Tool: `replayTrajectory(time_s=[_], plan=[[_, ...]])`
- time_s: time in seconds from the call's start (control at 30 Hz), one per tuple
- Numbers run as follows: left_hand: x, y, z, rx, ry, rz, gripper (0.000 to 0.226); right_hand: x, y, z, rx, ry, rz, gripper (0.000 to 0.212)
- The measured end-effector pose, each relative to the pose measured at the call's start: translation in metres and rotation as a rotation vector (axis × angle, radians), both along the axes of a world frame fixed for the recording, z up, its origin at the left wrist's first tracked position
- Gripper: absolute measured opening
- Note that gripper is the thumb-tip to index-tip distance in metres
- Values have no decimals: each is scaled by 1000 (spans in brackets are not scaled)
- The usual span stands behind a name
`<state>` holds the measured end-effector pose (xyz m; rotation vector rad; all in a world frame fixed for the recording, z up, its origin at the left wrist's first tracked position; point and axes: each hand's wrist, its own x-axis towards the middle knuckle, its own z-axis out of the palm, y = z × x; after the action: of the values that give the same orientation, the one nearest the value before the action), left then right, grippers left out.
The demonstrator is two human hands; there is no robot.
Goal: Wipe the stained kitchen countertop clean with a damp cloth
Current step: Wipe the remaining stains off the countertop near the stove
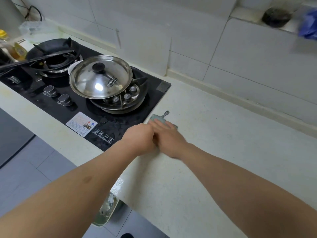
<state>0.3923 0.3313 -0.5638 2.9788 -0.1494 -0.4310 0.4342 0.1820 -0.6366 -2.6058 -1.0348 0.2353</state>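
Wiping under way beside the hob

Cloth (160,119), grey-green, lies on the pale table (223,143) at the near right corner of the gas hob (120,124). Our right hand (169,138) presses it flat with straight fingers; our left hand (143,139) sits against it, fingers hidden, so we cannot tell its grip. We judge most of the table still unwiped.

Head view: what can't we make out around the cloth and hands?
- Cloth: mostly under the right hand; only its far edge shows.
- Left hand: fingers hidden behind its own back and the right hand; grip unclear.
- Both hands: motion-blurred.
- Countertop stain: none discernible; speckled surface, part covered by arms.
- Blue item: blurred, cut by right edge.
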Motion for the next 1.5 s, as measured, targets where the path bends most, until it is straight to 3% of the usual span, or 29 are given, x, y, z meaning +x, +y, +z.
replayTrajectory(time_s=[0.17, 0.23, 0.33, 0.43, 0.6, 0.73, 0.8, 0.87, 1.03, 1.23, 1.37, 1.43, 1.5], plan=[[-5, 2, 4, -66, 149, 143, 26, 26, -71, -3, -152, -89, -356, 55], [-10, 1, 5, 2, 207, 42, 18, 47, -96, 0, -183, -102, -515, 51], [-17, 2, 5, 147, 192, -164, 25, 79, -107, 0, -216, -54, -675, 54], [-19, 2, 2, 174, 149, -196, 21, 95, -82, -4, -190, 53, -799, 56], [-29, 20, -2, -83, 66, -126, 21, 62, 8, -7, 20, -106, -515, 26], [-62, 49, -10, -217, -74, -48, 14, 25, 55, 4, 344, -14, -632, 28], [-75, 67, -12, -230, -187, 40, 13, 7, 78, 1, 260, -97, -542, 37], [-84, 87, -11, -249, -276, 127, 8, -14, 98, -7, 64, -29, -431, 49], [-95, 117, -3, -236, -331, 297, 13, -82, 123, -13, 72, 34, -205, 59], [-111, 114, 7, -73, -98, 214, 19, -144, 117, -5, 158, 212, -116, 58], [-116, 102, 10, 43, 96, 191, 12, -156, 68, -3, 85, 46, 121, 58], [-118, 100, 8, 61, 143, 254, 12, -146, 32, 4, 140, -8, 47, 51], [-120, 103, 2, 66, 204, 328, 27, -128, -8, 11, 184, -76, -90, 35]])
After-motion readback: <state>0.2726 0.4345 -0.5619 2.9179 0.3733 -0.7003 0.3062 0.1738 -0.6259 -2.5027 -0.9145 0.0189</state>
